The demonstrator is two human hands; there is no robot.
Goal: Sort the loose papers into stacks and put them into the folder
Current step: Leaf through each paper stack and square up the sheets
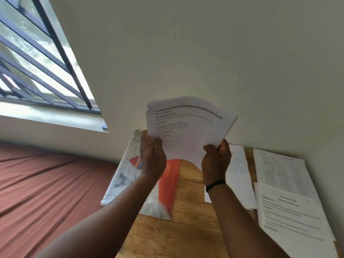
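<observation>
Above the desk, both hands hold a sheaf of papers upright before the wall. Left hand grips its lower left edge, fingers curled round it; right hand pinches the lower right corner, a dark band at the wrist. Beneath the hands, on the desk, lies a folder, clear with an orange panel, touching a patterned sleeve to its left; whether anything is inside, I cannot tell. To the right, three stacks of printed sheets lie flat, well apart from the held sheaf. Left of the desk is a bed in a rust sheet, below a barred window.
</observation>
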